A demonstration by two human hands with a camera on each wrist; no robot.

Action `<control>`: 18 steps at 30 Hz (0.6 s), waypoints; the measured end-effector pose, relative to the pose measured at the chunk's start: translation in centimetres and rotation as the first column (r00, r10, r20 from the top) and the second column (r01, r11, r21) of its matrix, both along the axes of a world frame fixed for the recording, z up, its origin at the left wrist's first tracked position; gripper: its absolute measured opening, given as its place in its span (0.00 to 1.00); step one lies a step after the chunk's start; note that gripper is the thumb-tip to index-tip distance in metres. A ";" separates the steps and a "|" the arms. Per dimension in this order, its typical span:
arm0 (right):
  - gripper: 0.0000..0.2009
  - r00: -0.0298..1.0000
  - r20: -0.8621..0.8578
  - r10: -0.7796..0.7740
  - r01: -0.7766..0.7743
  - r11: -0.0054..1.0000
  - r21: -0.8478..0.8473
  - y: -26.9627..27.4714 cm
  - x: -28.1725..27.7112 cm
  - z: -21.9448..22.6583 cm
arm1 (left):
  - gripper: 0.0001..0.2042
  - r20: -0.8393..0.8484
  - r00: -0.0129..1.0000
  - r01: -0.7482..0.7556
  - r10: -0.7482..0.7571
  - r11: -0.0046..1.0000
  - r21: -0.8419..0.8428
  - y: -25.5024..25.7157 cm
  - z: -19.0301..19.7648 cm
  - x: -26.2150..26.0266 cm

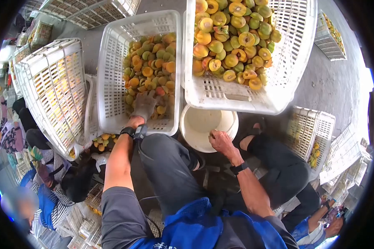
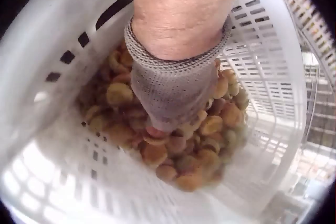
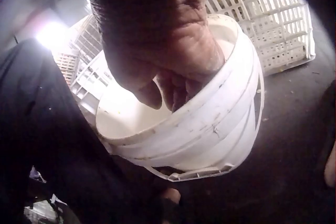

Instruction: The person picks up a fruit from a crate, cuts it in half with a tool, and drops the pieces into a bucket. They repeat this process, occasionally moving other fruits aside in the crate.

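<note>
My left hand (image 1: 145, 106), in a grey knit glove, reaches down into a white plastic crate (image 1: 108, 62). Its fingers lie on halved apricot-like fruit (image 1: 147, 72), orange and green; in the left wrist view a reddish piece (image 2: 156, 132) shows right at the fingertips, which the back of the glove mostly hides. Bare, my right hand (image 1: 222, 142) hangs over the near right rim of a white bucket (image 1: 191, 137). In the right wrist view its fingers (image 3: 178, 90) dip loosely curled inside the rim, with no held thing showing. Pale inner walls show in the bucket.
A larger white crate (image 1: 237, 97) of halved fruit overhangs the bucket's far side. Another tilted crate (image 1: 56, 91) stands left, more crates (image 1: 301, 130) at right. Loose fruit (image 1: 103, 141) lies beside the left arm. Other people (image 1: 50, 199) sit at the left and lower right.
</note>
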State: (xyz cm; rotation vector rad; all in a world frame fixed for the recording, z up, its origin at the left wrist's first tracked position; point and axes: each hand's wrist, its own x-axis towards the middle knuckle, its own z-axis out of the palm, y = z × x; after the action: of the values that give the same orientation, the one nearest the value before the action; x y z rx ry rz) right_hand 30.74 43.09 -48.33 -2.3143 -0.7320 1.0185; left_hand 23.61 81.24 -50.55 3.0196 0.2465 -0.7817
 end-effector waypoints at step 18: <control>0.13 0.973 -0.218 -0.073 0.164 0.884 0.438 6.8 0.3 12.3 | 0.12 -0.099 0.579 -0.445 0.810 0.212 -0.870 -0.3 19.9 0.2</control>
State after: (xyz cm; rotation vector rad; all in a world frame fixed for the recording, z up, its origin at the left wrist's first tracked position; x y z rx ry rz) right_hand 31.00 49.94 -36.00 -1.8037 -0.6563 0.8909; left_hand 23.85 80.95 -30.64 1.7324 0.8009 -0.0835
